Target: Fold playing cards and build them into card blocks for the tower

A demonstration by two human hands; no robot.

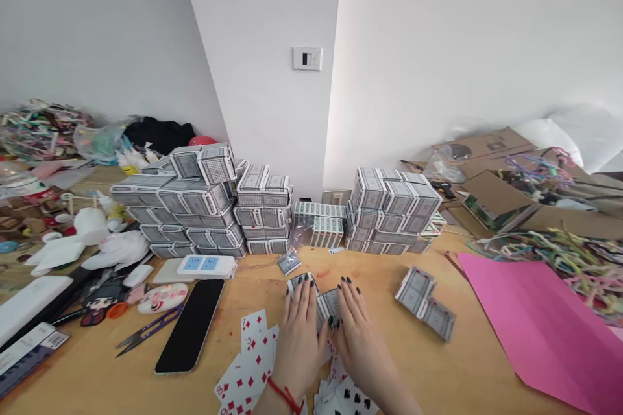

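Note:
My left hand (304, 324) lies over a grey-patterned piece made of folded playing cards (331, 301), its fingers stretched forward across the left part. On the right side of that piece rests my right hand (357, 331), fingers also straight, the two thumbs close together in the middle. Part of the piece is hidden beneath both hands. Loose diamond cards (256, 363) fan out left of my left wrist, which wears a red cord bracelet (286, 395). More face-up spade cards (357, 395) lie under my right forearm. A similar L-shaped card piece (421, 298) sits farther right.
Stacked card blocks stand at the back left (195, 207), centre (263, 207) and right (389, 207). A phone (191, 327), scissors (150, 329) and a power strip (209, 265) lie at left. Pink paper (540, 331) covers the right side, beside piled cords (574, 266).

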